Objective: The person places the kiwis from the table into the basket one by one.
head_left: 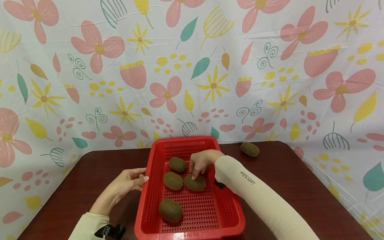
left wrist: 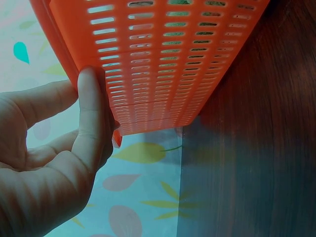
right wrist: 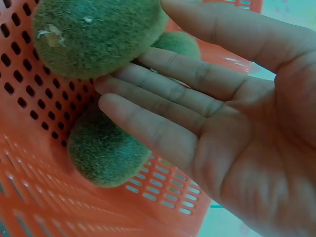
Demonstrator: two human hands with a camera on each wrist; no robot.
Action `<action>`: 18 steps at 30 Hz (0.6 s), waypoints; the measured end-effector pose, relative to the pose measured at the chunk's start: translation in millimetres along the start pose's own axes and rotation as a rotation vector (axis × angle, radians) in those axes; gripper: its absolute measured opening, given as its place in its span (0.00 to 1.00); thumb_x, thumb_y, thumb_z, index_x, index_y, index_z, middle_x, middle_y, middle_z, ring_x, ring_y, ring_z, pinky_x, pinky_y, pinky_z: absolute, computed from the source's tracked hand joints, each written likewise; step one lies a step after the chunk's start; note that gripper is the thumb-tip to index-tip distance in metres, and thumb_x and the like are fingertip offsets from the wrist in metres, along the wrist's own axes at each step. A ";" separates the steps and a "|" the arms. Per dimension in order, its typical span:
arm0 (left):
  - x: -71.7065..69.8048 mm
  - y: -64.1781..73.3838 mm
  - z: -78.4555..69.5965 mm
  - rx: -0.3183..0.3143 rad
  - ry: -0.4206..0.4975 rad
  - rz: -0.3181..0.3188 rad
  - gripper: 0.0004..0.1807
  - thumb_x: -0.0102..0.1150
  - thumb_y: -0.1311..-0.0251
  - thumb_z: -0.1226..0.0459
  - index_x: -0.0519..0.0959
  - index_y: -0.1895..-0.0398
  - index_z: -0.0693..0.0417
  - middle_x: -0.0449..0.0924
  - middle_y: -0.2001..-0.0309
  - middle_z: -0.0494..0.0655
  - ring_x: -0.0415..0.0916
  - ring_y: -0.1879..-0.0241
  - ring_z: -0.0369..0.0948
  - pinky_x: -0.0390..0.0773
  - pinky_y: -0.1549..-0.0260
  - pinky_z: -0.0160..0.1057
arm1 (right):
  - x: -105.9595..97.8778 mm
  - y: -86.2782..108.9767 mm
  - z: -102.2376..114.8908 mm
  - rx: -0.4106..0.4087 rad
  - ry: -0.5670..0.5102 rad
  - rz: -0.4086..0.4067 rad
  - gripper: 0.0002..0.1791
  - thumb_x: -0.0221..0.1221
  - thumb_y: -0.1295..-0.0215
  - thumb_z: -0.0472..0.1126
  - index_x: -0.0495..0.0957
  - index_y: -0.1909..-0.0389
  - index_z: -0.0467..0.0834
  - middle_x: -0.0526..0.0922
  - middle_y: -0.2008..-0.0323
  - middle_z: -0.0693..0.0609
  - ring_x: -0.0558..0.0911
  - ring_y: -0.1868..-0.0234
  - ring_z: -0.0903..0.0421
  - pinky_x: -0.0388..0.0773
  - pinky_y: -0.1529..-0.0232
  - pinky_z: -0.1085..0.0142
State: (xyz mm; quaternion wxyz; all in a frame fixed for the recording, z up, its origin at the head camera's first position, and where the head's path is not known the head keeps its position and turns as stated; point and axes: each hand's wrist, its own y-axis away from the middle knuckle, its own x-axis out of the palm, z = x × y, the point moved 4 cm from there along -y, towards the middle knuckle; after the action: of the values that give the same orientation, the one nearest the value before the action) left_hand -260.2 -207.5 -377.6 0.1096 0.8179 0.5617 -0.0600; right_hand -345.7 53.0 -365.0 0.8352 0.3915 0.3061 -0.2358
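A red plastic basket [head_left: 231, 213] with slotted walls holds several brown, fuzzy kiwis. My left hand [head_left: 129, 183] grips the basket's left rim; in the left wrist view its fingertips [left wrist: 90, 76] lie against the outer wall. My right hand [head_left: 202, 161] reaches down inside the basket and holds a kiwi [head_left: 195, 183] between thumb and fingers. In the right wrist view, the long fingers [right wrist: 158, 128] extend along the underside of that kiwi, the thumb at its edge. Left of it lies another kiwi [head_left: 173, 181], with one kiwi [head_left: 177, 164] behind and one [head_left: 171, 210] nearer the front.
A single kiwi [head_left: 250, 149] lies outside the basket at the back right of the dark wooden table [head_left: 120, 160]. Behind the table hangs a white cloth [head_left: 192, 83] printed with flowers and leaves. The basket's raised walls surround my right hand.
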 end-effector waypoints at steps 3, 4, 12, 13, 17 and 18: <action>0.1 0.7 -0.5 -0.003 -0.006 -0.002 0.35 0.57 0.33 0.62 0.57 0.31 0.74 0.78 0.62 0.53 0.80 0.65 0.44 0.82 0.61 0.41 | -4.0 2.0 2.1 -0.031 0.036 -0.004 0.20 0.66 0.40 0.40 0.81 0.47 0.39 0.79 0.46 0.49 0.82 0.53 0.54 0.79 0.51 0.60; 0.1 0.9 -0.5 -0.004 -0.007 -0.002 0.35 0.57 0.33 0.62 0.57 0.31 0.74 0.78 0.62 0.53 0.80 0.65 0.44 0.82 0.61 0.41 | -5.8 2.9 2.9 -0.040 0.049 -0.009 0.19 0.66 0.40 0.40 0.81 0.47 0.40 0.79 0.46 0.50 0.82 0.52 0.55 0.79 0.50 0.60; 0.5 1.5 -0.5 -0.006 -0.004 0.004 0.35 0.56 0.33 0.62 0.56 0.31 0.74 0.79 0.59 0.55 0.80 0.64 0.45 0.82 0.60 0.43 | -23.9 12.5 9.1 -0.161 0.083 -0.064 0.21 0.64 0.38 0.42 0.79 0.45 0.38 0.83 0.51 0.48 0.81 0.53 0.60 0.77 0.49 0.61; 0.5 1.3 -0.4 -0.007 -0.004 0.004 0.35 0.56 0.33 0.62 0.56 0.31 0.74 0.80 0.59 0.55 0.81 0.64 0.45 0.82 0.60 0.43 | -26.5 14.3 9.0 -0.171 0.075 -0.076 0.22 0.64 0.38 0.43 0.79 0.45 0.38 0.84 0.51 0.48 0.81 0.53 0.60 0.78 0.49 0.62; 0.8 0.9 -0.2 -0.011 -0.002 0.002 0.36 0.57 0.33 0.62 0.56 0.31 0.75 0.80 0.57 0.55 0.81 0.63 0.46 0.82 0.60 0.43 | -38.4 21.8 8.3 -0.223 0.046 -0.141 0.22 0.63 0.37 0.43 0.79 0.45 0.38 0.84 0.52 0.48 0.82 0.54 0.59 0.78 0.51 0.63; 0.7 0.7 -0.2 -0.012 -0.002 0.000 0.36 0.57 0.33 0.62 0.56 0.31 0.75 0.80 0.57 0.55 0.81 0.63 0.46 0.82 0.60 0.43 | -41.4 23.6 7.6 -0.230 0.035 -0.157 0.22 0.63 0.37 0.43 0.78 0.44 0.38 0.84 0.52 0.48 0.82 0.54 0.59 0.78 0.51 0.63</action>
State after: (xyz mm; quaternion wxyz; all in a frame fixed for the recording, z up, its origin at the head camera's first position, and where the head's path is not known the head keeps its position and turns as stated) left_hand -259.4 -207.1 -377.4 0.1149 0.8172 0.5619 -0.0575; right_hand -357.3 67.1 -320.3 0.8480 0.2719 0.3756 -0.2569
